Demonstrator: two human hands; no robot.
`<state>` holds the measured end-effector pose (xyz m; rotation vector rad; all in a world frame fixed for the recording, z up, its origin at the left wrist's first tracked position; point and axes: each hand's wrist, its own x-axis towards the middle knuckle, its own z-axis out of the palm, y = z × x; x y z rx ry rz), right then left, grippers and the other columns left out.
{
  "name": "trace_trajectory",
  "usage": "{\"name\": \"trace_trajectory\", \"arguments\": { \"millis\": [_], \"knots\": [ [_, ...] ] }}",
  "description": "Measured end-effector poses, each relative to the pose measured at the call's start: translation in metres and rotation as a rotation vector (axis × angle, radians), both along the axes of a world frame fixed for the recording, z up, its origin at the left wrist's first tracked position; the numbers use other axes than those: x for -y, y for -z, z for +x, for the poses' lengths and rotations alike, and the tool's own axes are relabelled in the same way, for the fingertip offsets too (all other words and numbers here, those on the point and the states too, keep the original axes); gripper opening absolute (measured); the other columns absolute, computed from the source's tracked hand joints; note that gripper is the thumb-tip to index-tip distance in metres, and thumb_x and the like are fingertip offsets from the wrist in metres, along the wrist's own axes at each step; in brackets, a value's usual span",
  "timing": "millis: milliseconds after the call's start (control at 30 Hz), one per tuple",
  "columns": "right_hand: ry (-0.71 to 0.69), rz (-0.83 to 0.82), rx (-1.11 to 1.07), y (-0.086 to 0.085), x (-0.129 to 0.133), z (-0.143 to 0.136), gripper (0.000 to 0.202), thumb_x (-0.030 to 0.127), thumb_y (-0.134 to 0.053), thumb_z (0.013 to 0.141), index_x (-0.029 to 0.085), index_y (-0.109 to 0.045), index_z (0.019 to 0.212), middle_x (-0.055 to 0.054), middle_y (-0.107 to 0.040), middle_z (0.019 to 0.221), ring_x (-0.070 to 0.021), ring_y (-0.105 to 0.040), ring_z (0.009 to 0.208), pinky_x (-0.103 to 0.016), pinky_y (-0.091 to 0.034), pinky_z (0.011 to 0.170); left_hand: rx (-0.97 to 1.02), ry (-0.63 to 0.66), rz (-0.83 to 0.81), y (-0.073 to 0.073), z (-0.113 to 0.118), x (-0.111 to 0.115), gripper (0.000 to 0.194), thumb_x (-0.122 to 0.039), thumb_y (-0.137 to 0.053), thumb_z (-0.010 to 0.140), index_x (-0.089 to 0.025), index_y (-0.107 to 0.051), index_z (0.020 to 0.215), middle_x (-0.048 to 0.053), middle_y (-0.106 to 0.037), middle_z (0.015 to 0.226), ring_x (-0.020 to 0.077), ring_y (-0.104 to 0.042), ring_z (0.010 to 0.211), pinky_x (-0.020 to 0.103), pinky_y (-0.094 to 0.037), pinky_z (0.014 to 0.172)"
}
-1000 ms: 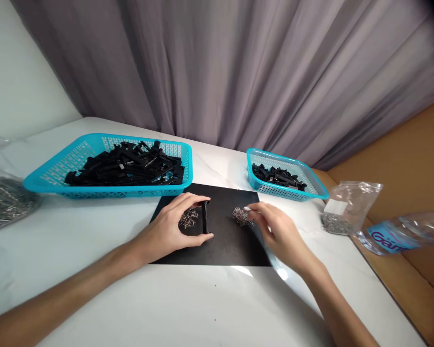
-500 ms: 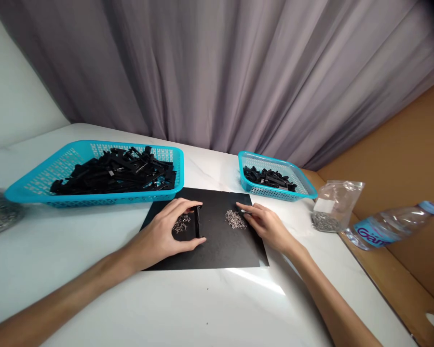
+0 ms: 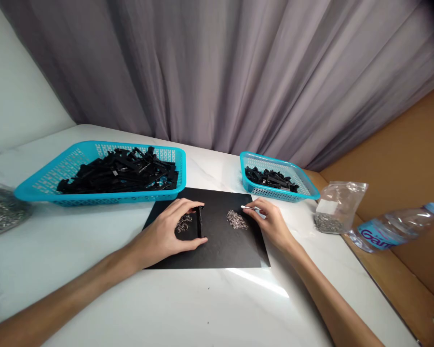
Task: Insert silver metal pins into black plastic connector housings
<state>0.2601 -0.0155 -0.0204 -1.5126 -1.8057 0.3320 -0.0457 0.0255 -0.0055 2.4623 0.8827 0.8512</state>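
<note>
My left grip [image 3: 166, 235]: thumb and fingers spread wide, holding the black part [image 3: 199, 223] by its ends
Black part: spanning from my thumb to my fingertips
My right grip [image 3: 272, 224]: fingertips pinched on a white-tipped stick [image 3: 245, 207]
White-tipped stick: tip poking out left of my fingertips
Metal pile [image 3: 236, 220]: just left of my right grip

The right hand [image 3: 273, 224] hid part of the stick [image 3: 247, 207]; a bag [image 3: 3, 212] toward the left edge of the worktop [image 3: 148, 308] was cut off.
</note>
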Motion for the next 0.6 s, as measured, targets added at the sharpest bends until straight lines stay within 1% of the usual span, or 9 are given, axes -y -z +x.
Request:
{"name": "trace_trajectory", "arguments": {
  "millis": [133,233,333,467,533,600],
  "knots": [
    [-0.064,-0.042,-0.037,-0.007,0.005,-0.002,0.022,0.038,-0.061,0.099,0.022,-0.075,0.097,-0.007,-0.076,0.098,-0.0225,-0.067,0.087,-0.035,-0.049,0.076,-0.009,0.016,0.012,-0.001,0.0,0.0,0.056,-0.041,-0.078,0.085,-0.026,-0.055,0.134,0.007,-0.061,0.127,0.0259,-0.061,0.117,0.044,-0.055,0.103],
    [-0.124,-0.057,-0.056,-0.011,0.008,-0.002,0.022,0.037,-0.062,0.098,0.022,-0.078,0.101,-0.008,-0.077,0.1,-0.0225,-0.069,0.09,-0.034,-0.051,0.073,-0.008,0.016,0.019,0.0,0.0,0.0,0.057,-0.042,-0.078,0.084,-0.026,-0.056,0.134,0.007,-0.062,0.127,0.0258,-0.062,0.116,0.043,-0.056,0.102],
    [-0.153,-0.087,-0.117,-0.012,0.009,-0.002,0.024,0.038,-0.062,0.098,0.022,-0.078,0.107,-0.009,-0.076,0.103,-0.0224,-0.069,0.091,-0.034,-0.052,0.073,-0.007,0.015,0.024,0.0,0.0,-0.001,0.057,-0.042,-0.078,0.084,-0.026,-0.056,0.134,0.007,-0.062,0.127,0.0259,-0.062,0.116,0.043,-0.056,0.102],
    [-0.146,-0.126,-0.198,-0.014,0.01,-0.004,0.025,0.041,-0.063,0.098,0.02,-0.076,0.099,-0.009,-0.076,0.101,-0.023,-0.069,0.093,-0.036,-0.054,0.081,-0.003,0.018,0.026,0.001,0.0,-0.001,0.057,-0.043,-0.078,0.084,-0.026,-0.056,0.134,0.007,-0.062,0.127,0.0262,-0.061,0.117,0.045,-0.055,0.104],
    [-0.129,-0.13,-0.156,-0.015,0.011,-0.004,0.026,0.042,-0.061,0.098,0.02,-0.075,0.098,-0.008,-0.077,0.1,-0.0236,-0.069,0.094,-0.037,-0.054,0.082,-0.003,0.022,0.026,0.001,0.0,0.0,0.057,-0.042,-0.078,0.084,-0.026,-0.056,0.134,0.007,-0.062,0.127,0.0263,-0.061,0.118,0.045,-0.055,0.104],
    [-0.114,-0.129,-0.059,-0.017,0.012,-0.004,0.028,0.043,-0.057,0.101,0.021,-0.075,0.101,-0.008,-0.077,0.095,-0.0239,-0.069,0.092,-0.039,-0.051,0.085,-0.003,0.026,0.027,0.001,0.0,-0.001,0.058,-0.041,-0.079,0.083,-0.026,-0.056,0.134,0.007,-0.062,0.127,0.0263,-0.061,0.119,0.044,-0.055,0.105]
  ]
}}
